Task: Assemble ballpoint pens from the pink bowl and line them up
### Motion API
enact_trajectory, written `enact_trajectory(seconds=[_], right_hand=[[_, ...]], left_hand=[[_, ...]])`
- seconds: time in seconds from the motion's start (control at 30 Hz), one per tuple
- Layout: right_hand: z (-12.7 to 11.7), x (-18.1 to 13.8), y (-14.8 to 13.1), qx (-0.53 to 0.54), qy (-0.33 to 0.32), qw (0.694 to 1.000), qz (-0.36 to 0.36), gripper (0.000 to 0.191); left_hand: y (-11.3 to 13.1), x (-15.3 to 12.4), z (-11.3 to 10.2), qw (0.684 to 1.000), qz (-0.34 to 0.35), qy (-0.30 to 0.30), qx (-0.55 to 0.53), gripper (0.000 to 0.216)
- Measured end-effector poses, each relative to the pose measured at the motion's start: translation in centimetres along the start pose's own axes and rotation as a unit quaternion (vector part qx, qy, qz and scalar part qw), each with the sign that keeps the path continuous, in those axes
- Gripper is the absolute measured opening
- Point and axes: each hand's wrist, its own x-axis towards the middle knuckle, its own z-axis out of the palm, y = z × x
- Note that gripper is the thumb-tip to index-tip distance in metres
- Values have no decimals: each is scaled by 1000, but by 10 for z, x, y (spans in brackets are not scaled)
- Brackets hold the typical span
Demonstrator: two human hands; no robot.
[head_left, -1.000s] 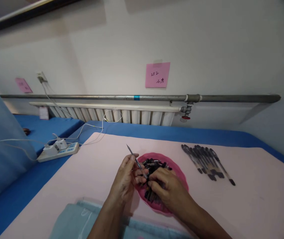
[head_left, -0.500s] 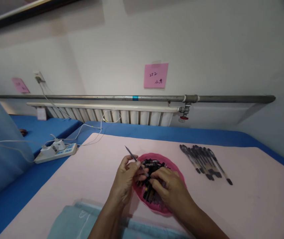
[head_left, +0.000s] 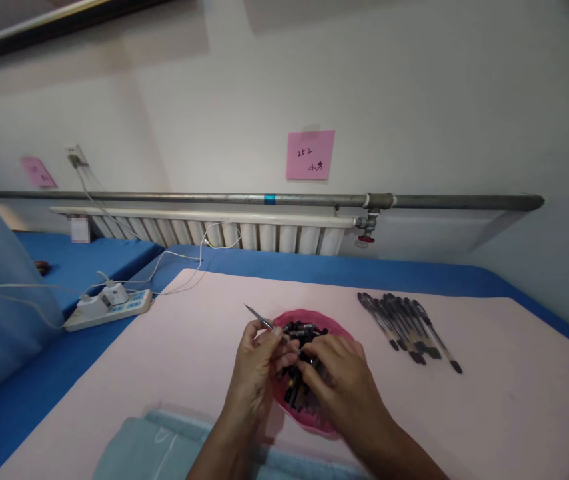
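Observation:
A slim pen slants up and to the left, its pointed tip uncovered. Around its barrel the thumb and fingers of my left hand are closed. My right hand pinches at the pen's lower end; its fingertips hide whatever small part may be there. Both hands are over a pink scalloped basket, which holds a jumble of black pen parts. To the right, several black-capped pens with clear barrels lie side by side in a loose row.
Pale pink sheeting covers a blue bed. Folded light-blue cloth lies at the near edge. A power strip with plugs and white cables is at left. Behind run a radiator and a metal pipe.
The pen has dipped slightly and its tip is lower. My hands stay joined at its lower end over the basket. The view has shifted slightly.

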Motion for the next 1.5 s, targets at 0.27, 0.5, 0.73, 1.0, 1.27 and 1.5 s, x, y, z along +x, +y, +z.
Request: enact_trajectory(seconds=[0.27,0.5,0.73,1.0,1.27,1.5], right_hand=[[2,0,2,-44,-24,998,-43,25],[0,0,3,-43,-21,998,-48,8],[1,-1,5,-80,-11,991,-104,27],[1,-3,5,-90,-3,989,-119,23],[3,-3,8,-55,-39,996,-66,17],[0,-3,7,-80,-10,990,-116,22]], left_hand=[[-3,2,-2,1000,-2,5,5,34],[0,2,-1,1000,-3,12,14,35],[-3,3,-3,1000,-16,9,4,35],[-5,4,-4,1000,-20,4,-11,34],[-2,1,0,1000,-20,7,-15,31],[-3,1,-2,1000,-18,-5,-11,28]])
